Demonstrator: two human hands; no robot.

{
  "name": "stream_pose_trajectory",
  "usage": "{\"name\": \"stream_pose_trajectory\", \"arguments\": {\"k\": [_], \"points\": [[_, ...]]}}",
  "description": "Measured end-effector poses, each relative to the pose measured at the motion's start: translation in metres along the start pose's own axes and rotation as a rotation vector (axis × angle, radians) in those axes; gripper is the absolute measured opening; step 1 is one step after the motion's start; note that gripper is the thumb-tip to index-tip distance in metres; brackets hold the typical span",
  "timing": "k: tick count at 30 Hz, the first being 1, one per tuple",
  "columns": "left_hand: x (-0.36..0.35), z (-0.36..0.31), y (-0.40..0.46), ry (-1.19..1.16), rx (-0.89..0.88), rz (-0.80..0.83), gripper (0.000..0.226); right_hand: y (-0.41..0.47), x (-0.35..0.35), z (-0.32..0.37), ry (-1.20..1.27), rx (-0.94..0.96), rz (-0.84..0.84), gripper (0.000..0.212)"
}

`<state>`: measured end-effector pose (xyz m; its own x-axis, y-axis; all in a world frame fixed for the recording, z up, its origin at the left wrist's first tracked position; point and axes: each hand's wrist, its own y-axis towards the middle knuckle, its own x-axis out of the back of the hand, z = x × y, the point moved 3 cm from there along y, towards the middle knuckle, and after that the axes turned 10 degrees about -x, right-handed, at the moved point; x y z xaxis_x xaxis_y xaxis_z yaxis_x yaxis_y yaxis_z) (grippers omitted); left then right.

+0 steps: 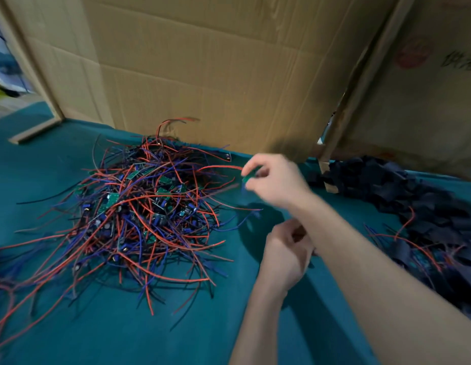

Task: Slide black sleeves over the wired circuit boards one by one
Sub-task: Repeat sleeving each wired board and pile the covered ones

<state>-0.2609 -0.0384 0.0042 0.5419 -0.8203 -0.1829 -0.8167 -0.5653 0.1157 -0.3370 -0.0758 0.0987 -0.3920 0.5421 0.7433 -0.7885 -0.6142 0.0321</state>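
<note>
A big tangle of wired circuit boards (139, 204), small green boards with red and blue wires, lies heaped on the teal cloth at centre left. My right hand (276, 180) hovers just right of the heap and pinches one green circuit board (250, 177) between thumb and fingertips, its red wire trailing left. My left hand (287, 251) is below it with curled fingers, partly hidden behind my right forearm. Whether it holds anything is unclear. A heap of black sleeves (403, 191) spreads along the right side.
The table is covered in teal cloth (150, 325). Cardboard walls (216, 75) stand at the back and right. Sleeved boards with wires (424, 254) lie among the black heap at the right. More loose wires reach the left edge.
</note>
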Motion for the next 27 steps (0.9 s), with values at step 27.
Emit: {"name": "stream_pose_trajectory", "arguments": {"k": [27], "points": [[-0.001, -0.020, -0.002, -0.447, 0.069, 0.070, 0.017, -0.079, 0.083, -0.031, -0.493, 0.146, 0.277, 0.041]]}}
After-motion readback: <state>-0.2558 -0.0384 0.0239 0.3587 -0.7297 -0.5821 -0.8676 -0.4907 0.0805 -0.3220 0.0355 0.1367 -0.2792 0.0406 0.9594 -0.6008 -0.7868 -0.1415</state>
